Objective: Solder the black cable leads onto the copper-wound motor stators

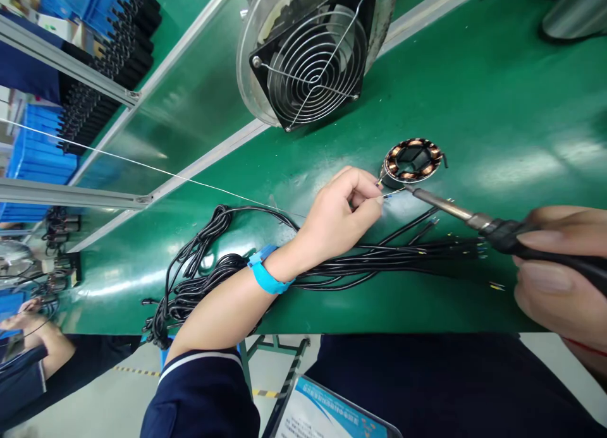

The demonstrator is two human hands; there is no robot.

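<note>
A motor stator (430, 166) with copper windings stands on the green bench, its open ring facing up. My left hand (339, 207), a blue band at its wrist, is closed in a pinch beside it. Thin solder wire (218, 188) runs from the upper left to this hand, and a fine end sticks out past the fingertips towards the stator. Small coloured lead ends also show at the fingertips; how they are held is unclear. My right hand (562, 273) grips a soldering iron (478, 222), its tip near the stator's lower edge and the solder.
A bundle of black cables (190, 289) lies on the bench (545, 141) under my left arm. Behind stands a fan with a wire guard (315, 78). A metal cylinder (576, 14) is at the upper right. Blue bins (35, 144) and another person's hand (23, 318) are at the left.
</note>
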